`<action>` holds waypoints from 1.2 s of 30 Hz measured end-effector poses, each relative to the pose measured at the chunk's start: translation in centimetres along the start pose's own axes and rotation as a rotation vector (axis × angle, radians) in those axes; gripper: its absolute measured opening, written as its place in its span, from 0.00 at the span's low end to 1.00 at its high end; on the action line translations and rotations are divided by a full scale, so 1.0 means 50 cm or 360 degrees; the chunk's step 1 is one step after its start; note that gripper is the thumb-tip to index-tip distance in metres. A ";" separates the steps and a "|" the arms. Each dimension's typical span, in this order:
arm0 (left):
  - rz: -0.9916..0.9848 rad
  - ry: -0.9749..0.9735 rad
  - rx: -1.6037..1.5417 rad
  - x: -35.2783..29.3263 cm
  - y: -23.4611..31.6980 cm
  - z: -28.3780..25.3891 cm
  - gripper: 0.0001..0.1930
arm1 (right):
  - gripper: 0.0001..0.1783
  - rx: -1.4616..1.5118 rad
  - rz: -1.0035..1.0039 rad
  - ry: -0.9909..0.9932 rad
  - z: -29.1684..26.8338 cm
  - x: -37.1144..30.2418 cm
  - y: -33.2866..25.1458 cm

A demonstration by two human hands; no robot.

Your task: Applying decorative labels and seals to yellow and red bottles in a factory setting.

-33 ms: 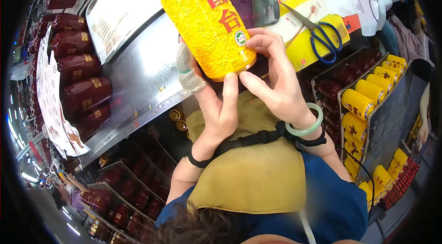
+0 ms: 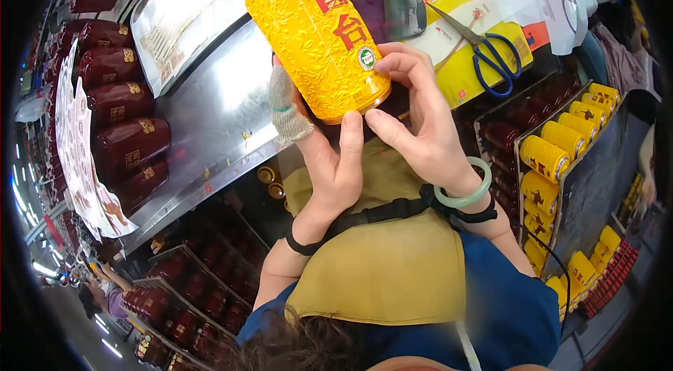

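A yellow embossed bottle with red characters and a small round green-and-white sticker tilts in front of me, its clear stopper toward the far left. My left hand grips its lower left side, the thumb near the base; a fabric sleeve covers one finger. My right hand closes on the lower right side, fingertips beside the round sticker and thumb at the bottom rim. Fingers behind the bottle are hidden. Just beyond the right hand lies a dark scraper blade.
Blue-handled scissors lie on yellow sheets at the right. Sticker sheets and a white sheet rest along the metal table. Dark red bottles line the left. A rack at right holds yellow bottles. Another person's hand shows far right.
My hands and the bottle stay in place. At the far right, the other person's hand has shifted slightly.
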State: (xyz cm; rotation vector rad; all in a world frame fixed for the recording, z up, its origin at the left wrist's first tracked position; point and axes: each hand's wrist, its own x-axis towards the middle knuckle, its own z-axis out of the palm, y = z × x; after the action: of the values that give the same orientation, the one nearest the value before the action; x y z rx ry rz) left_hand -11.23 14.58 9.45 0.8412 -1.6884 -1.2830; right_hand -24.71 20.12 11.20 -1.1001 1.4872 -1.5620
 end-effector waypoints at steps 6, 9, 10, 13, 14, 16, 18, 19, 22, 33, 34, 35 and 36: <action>0.0037 -0.0005 0.0071 -0.004 -0.006 -0.001 0.39 | 0.26 -0.0019 0.0012 -0.0013 0.000 0.000 -0.003; 0.0027 -0.0005 0.0076 -0.005 -0.006 0.000 0.39 | 0.26 0.0003 0.0019 -0.0004 0.001 0.000 -0.003; 0.0026 -0.0008 0.0068 -0.005 -0.007 0.001 0.39 | 0.26 0.0001 0.0020 -0.0001 0.000 -0.001 -0.001; 0.0005 0.0022 -0.0138 -0.003 -0.008 0.003 0.43 | 0.26 0.0004 0.0017 -0.0007 0.001 -0.001 -0.001; 0.0004 0.0026 -0.0133 -0.004 -0.008 0.001 0.43 | 0.26 0.0001 0.0018 -0.0018 0.001 -0.001 -0.003; 0.0016 0.0016 -0.0088 -0.005 -0.011 0.001 0.43 | 0.27 -0.0009 0.0020 -0.0023 -0.001 -0.002 -0.004; 0.0018 0.0004 -0.0075 -0.004 -0.010 0.001 0.43 | 0.27 0.0001 0.0017 -0.0020 -0.002 -0.002 -0.004; 0.0021 -0.0008 -0.0061 -0.003 -0.010 0.002 0.44 | 0.27 0.0002 0.0020 -0.0020 -0.002 -0.001 -0.001; 0.0019 0.0015 -0.0038 -0.003 -0.004 0.007 0.44 | 0.26 -0.0027 0.0015 0.0003 0.003 0.001 -0.005; -0.0108 0.0033 -0.0290 0.006 0.006 -0.006 0.44 | 0.25 -0.0054 0.0022 0.0029 0.006 0.004 -0.014; -0.0022 -0.0051 -0.0232 0.008 0.002 -0.022 0.44 | 0.25 -0.0039 0.0031 0.0038 0.006 0.001 -0.013; 0.0064 -0.0135 -0.0171 0.007 -0.003 -0.031 0.44 | 0.25 -0.0024 0.0041 0.0046 0.007 -0.001 -0.011; 0.0219 0.0030 -0.0091 -0.003 -0.016 -0.035 0.42 | 0.25 0.0003 0.0055 0.0039 0.009 -0.005 -0.011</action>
State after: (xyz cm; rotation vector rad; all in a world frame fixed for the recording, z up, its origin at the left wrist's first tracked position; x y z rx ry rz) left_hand -9.57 13.80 8.87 0.6890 -1.6571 -1.2200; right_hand -24.16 20.24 11.72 -1.0520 1.5128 -1.5580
